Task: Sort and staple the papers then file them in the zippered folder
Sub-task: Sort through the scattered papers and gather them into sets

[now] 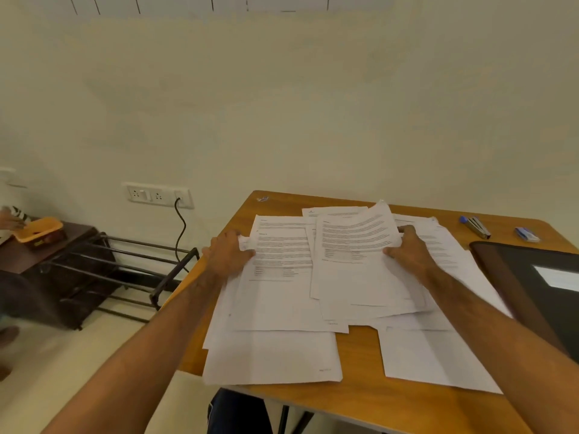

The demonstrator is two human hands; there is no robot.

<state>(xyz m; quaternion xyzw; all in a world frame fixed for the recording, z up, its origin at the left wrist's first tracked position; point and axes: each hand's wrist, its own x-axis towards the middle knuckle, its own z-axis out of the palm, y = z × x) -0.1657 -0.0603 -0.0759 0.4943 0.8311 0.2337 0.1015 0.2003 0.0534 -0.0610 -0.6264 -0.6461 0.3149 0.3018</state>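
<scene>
The left hand [230, 253] was closed on the left edge of a printed sheet [282, 255], thumb on top, fingers curled beneath. The right hand [407, 249] pinched the right edge of a second, raised sheet [354, 236], which curled up off the heap. Both sheets lay long axis running away from the person, side by side, directly between the two hands, so the sorting seemed only begun.

Taking the loose pile of papers [282, 355] as the landmark: it spread across the wooden table [360, 405] under both hands. The stapler [477, 227] lay beyond the pile's far right corner, well apart from it, with a small blue box [527, 234] just right of that. The dark zippered folder [532, 277] sat at the pile's right side, touching its edge. Both were nearer the right hand, which would likely do the reaching.
</scene>
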